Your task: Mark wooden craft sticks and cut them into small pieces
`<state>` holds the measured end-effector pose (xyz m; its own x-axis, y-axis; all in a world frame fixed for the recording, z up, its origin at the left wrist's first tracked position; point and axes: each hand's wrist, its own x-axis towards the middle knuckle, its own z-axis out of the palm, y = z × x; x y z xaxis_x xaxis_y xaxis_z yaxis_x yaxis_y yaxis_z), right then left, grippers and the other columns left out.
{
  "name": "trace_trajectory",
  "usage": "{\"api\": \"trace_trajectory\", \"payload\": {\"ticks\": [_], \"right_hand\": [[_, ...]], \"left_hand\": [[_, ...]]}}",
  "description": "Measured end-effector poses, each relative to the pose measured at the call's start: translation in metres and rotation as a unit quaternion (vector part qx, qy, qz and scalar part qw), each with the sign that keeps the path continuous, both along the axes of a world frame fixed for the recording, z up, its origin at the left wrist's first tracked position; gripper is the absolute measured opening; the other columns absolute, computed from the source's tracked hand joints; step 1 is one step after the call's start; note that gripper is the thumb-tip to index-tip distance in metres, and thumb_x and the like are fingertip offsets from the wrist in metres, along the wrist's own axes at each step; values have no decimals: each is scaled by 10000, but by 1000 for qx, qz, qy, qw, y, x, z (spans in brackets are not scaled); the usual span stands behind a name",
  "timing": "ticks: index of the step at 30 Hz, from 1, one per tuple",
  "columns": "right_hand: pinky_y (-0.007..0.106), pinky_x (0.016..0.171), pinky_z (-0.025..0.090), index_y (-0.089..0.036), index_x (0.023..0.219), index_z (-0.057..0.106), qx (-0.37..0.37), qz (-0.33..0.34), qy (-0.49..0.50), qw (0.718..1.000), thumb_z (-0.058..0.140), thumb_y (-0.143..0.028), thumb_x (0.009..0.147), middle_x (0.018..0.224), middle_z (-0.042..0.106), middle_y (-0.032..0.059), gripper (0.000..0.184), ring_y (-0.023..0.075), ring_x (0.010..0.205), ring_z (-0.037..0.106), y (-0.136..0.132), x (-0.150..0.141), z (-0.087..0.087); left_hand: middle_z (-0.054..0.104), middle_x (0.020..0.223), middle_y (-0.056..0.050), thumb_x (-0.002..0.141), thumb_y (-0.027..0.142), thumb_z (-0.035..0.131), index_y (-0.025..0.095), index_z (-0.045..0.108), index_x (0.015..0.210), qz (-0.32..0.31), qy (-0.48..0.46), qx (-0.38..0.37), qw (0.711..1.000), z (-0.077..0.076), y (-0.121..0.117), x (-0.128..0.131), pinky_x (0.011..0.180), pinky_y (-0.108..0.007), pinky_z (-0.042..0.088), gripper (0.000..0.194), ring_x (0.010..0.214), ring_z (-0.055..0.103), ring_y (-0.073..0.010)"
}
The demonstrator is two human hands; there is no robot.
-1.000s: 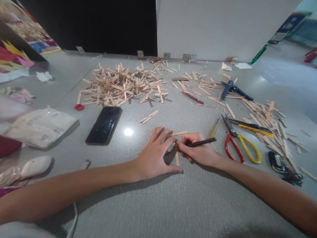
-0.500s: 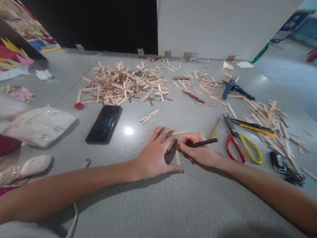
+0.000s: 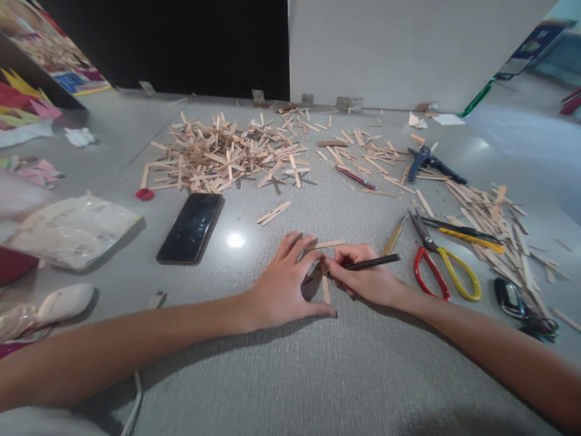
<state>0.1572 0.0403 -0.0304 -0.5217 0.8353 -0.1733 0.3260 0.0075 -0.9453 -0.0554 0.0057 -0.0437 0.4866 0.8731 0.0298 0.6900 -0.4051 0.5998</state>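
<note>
—What have you got in your grip?

—My right hand [image 3: 368, 280] pinches a black pen-like tool [image 3: 374, 261] between thumb and fingers, its back end slanting out to the right. My left hand [image 3: 279, 293] is spread on the tabletop [image 3: 272, 387], thumb well apart from the index finger.

—And the wood?

—The near craft stick [image 3: 326, 292] lies flat between my left index finger and thumb, pointing towards me. The far craft stick [image 3: 334, 243] lies crosswise just beyond, its left end at my left fingertips. I can't tell whether the tool's tip touches wood; my fingers crowd that spot.

—Has anything changed from a second ago?

—Hardly. Both hands hold the same pose, and the two sticks lie as they did. My view has shifted slightly, so the red-and-yellow-handled scissors [image 3: 445, 266] and the yellow utility knife [image 3: 474, 238] show a touch further right. Against half a second ago, I see practically no difference.

—The rest?

—The phone [image 3: 189, 229] rests on my left, near the big craft-stick pile [image 3: 227, 154], both just where they were.
</note>
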Motion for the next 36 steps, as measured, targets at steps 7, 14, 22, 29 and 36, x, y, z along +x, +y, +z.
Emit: {"api": "trace_trajectory", "payload": {"ticks": [7,14,22,29,36], "right_hand": [[190,350,307,-245,631,495,2,8,10,1000,633,-387,940,446,524,-57,366,72,350,446,0,0,-1],[198,348,314,-245,627,498,-1,4,11,1000,636,-392,942,444,521,-55,374,77,344,442,1,0,-1],[186,346,324,-238,631,502,6,11,14,1000,624,-364,934,465,544,-49,351,76,351,474,1,1,-1],[180,358,333,-234,644,507,16,28,7,999,619,-374,956,462,544,-49,359,77,360,486,1,1,-1],[176,352,323,-234,649,505,10,22,6,1000,623,-371,963,464,541,-52,363,74,359,478,0,2,-2]], "left_hand": [[492,1620,-192,632,720,971,256,498,1492,15,-41,-21,999,0,0,0,1300,-760,250,1086,1626,251,-502],[486,1611,-192,614,696,993,263,441,1521,27,-43,-26,998,0,-1,1,1295,-745,285,1147,1630,247,-487],[457,1665,-181,659,778,924,240,609,1351,5,4,-12,1000,1,0,0,1308,-765,226,931,1628,234,-514],[477,1655,-162,663,776,921,264,633,1339,7,-16,-3,1000,-3,0,-1,1309,-752,234,895,1628,252,-494],[455,1671,-195,658,795,913,230,621,1371,8,2,-16,1000,0,0,0,1303,-758,244,955,1633,226,-512]]}}
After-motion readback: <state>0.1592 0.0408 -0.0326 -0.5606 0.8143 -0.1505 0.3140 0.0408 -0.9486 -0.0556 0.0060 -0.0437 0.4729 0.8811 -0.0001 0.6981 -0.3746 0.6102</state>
